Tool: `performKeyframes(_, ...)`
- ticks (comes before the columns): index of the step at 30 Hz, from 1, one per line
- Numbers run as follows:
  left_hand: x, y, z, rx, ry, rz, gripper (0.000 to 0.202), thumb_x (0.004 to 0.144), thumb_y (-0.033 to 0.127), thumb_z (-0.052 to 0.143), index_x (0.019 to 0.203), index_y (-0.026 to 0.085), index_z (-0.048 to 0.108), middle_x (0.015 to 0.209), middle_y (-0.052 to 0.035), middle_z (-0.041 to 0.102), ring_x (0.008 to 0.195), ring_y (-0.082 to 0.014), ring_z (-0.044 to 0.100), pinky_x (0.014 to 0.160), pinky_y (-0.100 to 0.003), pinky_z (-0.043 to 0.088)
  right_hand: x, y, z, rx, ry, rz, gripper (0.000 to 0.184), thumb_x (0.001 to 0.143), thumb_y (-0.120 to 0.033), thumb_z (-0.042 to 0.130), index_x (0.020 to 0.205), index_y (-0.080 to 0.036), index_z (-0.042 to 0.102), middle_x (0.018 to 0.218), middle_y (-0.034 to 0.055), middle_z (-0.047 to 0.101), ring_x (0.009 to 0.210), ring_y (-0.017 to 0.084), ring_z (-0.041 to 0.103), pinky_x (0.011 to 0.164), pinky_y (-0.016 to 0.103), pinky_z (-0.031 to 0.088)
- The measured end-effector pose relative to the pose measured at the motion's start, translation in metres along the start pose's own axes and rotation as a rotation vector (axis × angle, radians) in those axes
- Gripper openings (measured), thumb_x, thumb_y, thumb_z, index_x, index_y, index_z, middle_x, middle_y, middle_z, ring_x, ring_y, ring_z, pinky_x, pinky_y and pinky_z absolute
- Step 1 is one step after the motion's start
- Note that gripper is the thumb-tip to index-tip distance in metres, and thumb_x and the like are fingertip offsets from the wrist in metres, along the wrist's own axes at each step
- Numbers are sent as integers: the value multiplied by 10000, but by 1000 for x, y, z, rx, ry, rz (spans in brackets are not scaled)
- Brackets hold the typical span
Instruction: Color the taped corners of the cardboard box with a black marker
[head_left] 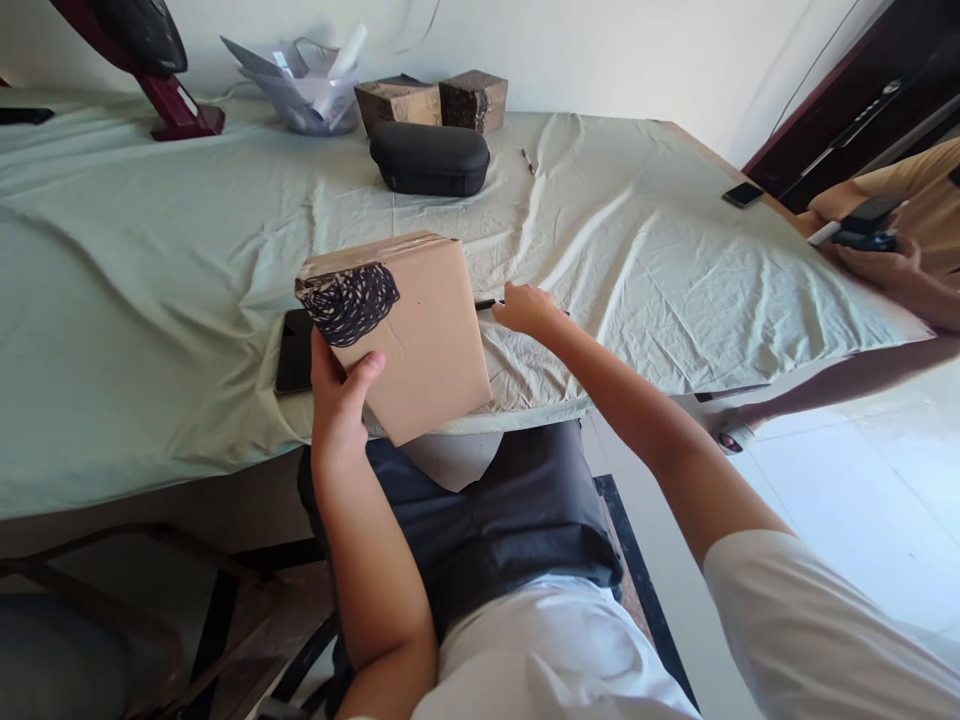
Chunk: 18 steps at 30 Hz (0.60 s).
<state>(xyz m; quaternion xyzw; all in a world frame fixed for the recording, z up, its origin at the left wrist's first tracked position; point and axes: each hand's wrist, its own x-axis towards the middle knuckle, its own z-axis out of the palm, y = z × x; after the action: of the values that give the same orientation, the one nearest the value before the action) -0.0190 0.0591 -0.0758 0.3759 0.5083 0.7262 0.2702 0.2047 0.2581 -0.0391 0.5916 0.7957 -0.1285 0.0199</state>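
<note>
Bench (150, 300) draped in a wrinkled pale green cloth (637, 250), its bare brown corner exposed at the far right. Far edge, left to right: a dark red stand (176, 110), a clear bag of papers (307, 90), two small cardboard boxes (431, 100). Just in front of the boxes lies a black zipped case (429, 158), with a pen (529, 161) near its right. A phone (742, 194) rests at the far right corner. Near the front edge lie a dark flat device (294, 352) and a black marker (486, 303), touched by the right hand (525, 308).
</note>
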Motion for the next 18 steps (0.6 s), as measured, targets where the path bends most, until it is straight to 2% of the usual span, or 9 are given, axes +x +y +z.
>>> performKeyframes(2, -2, -1, 1, 29, -14, 7, 828, 678, 571, 944, 1378, 248, 641, 1384, -92, 729, 1265, -307, 682, 1151, -461, 537, -6, 14, -11, 42, -38, -50, 730, 901, -117, 636, 1625, -99, 546, 1376, 271, 767, 1201, 373, 760, 995, 464, 588)
performKeyframes(4, -5, 0, 3, 48, -32, 9, 786, 741, 542, 918, 1414, 256, 628, 1416, -85, 723, 1287, -307, 678, 1171, -473, 532, -12, 29, -18, 204, -66, -70, 772, 837, -81, 640, 1599, -197, 597, 1167, 172, 829, 845, 271, 787, 779, 389, 615)
performKeyframes(6, -8, 4, 8, 50, -33, 0, 774, 763, 502, 898, 1443, 263, 615, 1469, -85, 709, 1335, -316, 666, 1190, -478, 529, -18, 41, -21, 457, -43, -95, 495, 844, -115, 615, 1304, -199, 777, 1005, 118, 810, 541, 164, 654, 543, 319, 522)
performKeyframes(7, -9, 6, 11, 48, -26, -11, 785, 759, 492, 891, 1455, 263, 610, 1497, -91, 699, 1357, -322, 659, 1194, -479, 530, -21, 45, -22, 614, -11, -114, 339, 857, -148, 602, 1129, -187, 799, 966, 107, 795, 474, 127, 587, 468, 293, 454)
performKeyframes(9, -10, 9, 18, 40, -7, -37, 816, 753, 490, 875, 1482, 256, 594, 1548, -107, 674, 1389, -327, 648, 1199, -477, 532, -26, 48, -26, 938, 40, -180, 191, 895, -237, 578, 978, -188, 743, 981, 107, 792, 498, 116, 598, 426, 264, 405)
performKeyframes(12, -10, 8, 29, -6, 18, -79, 835, 777, 488, 836, 1529, 243, 569, 1528, -123, 686, 1354, -313, 672, 1159, -465, 562, -37, 38, -37, 1336, 18, -329, 263, 943, -382, 579, 1143, -232, 662, 1105, 95, 816, 803, 187, 775, 571, 282, 564)
performKeyframes(14, -9, 4, 34, -35, 39, -110, 877, 781, 483, 810, 1581, 242, 543, 1485, -128, 705, 1294, -306, 701, 1088, -454, 600, -46, 25, -45, 1445, 74, -424, 285, 949, -435, 634, 1178, -268, 607, 1132, 60, 810, 902, 181, 788, 650, 284, 601)
performKeyframes(16, -10, -1, 36, -17, 63, -127, 956, 766, 496, 796, 1642, 250, 505, 1461, -132, 706, 1250, -310, 717, 1029, -450, 624, -58, 8, -53, 1478, 186, -487, 307, 934, -490, 726, 1110, -296, 566, 1022, 4, 789, 726, 135, 725, 545, 236, 526)
performKeyframes(18, -11, -3, 37, 51, 66, -114, 1007, 766, 512, 793, 1689, 272, 469, 1441, -126, 698, 1228, -316, 721, 1015, -457, 628, -72, -10, -60, 1546, 267, -596, 373, 905, -540, 805, 1031, -313, 537, 847, -53, 731, 509, 98, 563, 405, 213, 360)
